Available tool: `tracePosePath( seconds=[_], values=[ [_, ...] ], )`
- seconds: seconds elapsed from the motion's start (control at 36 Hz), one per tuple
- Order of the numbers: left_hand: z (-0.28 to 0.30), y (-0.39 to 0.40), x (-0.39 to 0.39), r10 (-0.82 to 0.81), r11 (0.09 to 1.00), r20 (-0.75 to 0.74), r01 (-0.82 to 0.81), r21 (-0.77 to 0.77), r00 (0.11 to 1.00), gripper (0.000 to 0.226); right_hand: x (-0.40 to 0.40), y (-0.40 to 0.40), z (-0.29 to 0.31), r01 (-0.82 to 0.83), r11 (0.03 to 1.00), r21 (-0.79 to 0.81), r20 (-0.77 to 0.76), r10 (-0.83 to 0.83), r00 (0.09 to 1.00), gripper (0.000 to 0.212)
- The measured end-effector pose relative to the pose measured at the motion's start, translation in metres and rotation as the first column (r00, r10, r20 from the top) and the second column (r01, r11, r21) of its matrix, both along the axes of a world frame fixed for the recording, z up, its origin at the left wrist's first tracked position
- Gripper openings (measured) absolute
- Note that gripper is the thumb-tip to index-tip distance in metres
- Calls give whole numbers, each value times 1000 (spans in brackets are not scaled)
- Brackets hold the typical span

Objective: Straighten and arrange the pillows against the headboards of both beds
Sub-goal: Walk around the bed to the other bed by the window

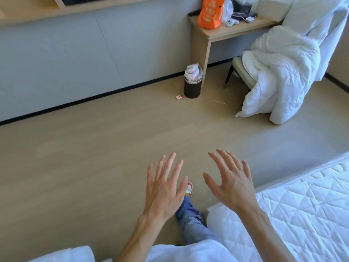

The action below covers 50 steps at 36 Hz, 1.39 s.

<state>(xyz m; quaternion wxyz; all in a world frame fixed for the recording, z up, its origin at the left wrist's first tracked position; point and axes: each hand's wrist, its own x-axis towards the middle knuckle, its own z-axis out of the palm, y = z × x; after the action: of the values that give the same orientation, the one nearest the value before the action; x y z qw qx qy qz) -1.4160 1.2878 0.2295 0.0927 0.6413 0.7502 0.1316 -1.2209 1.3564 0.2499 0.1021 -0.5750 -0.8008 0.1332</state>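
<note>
My left hand (164,188) and my right hand (232,180) hover side by side over the wooden floor, palms down, fingers spread, holding nothing. A bed with a bare white quilted mattress (306,208) fills the lower right, its corner just below my right wrist. No headboard shows in this view. White crumpled bedding (279,76), possibly a duvet or pillows, is heaped on a chair at the upper right, one end touching the floor. A patch of white fabric (71,255) sits at the bottom left edge.
A wooden desk (211,33) stands against the grey wall, with an orange bag (210,12) and clutter on it. A full dark waste bin (192,83) sits by the desk leg, a small red-and-white box (179,97) beside it. My jeans leg and shoe (189,207) are between my hands.
</note>
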Motion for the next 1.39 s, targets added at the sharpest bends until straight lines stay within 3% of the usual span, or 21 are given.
tracePosePath(
  seconds=[0.31, 0.61, 1.11, 1.25, 1.39],
  values=[
    [15, 245, 1, -211, 977, -37, 212, 20, 977, 54, 4, 193, 4, 212, 977, 24, -68, -209, 975, 60],
    [32, 450, 55, -446, 892, -42, 448, 64, 894, 51, 55, 342, 17, 426, 904, 37, -51, -424, 904, 60],
    [23, 770, 202, -760, 647, -17, 758, 76, 650, 50, 170, 585, 12, 728, 686, -12, -41, -727, 685, 57],
    [26, 835, 257, -847, 530, -19, 846, 59, 532, 50, 212, 631, 14, 822, 569, 20, -70, -819, 569, 55],
    [22, 889, 324, -882, 470, 29, 881, 58, 470, 49, 265, 672, 12, 872, 485, 60, -88, -868, 489, 53]
  ],
)
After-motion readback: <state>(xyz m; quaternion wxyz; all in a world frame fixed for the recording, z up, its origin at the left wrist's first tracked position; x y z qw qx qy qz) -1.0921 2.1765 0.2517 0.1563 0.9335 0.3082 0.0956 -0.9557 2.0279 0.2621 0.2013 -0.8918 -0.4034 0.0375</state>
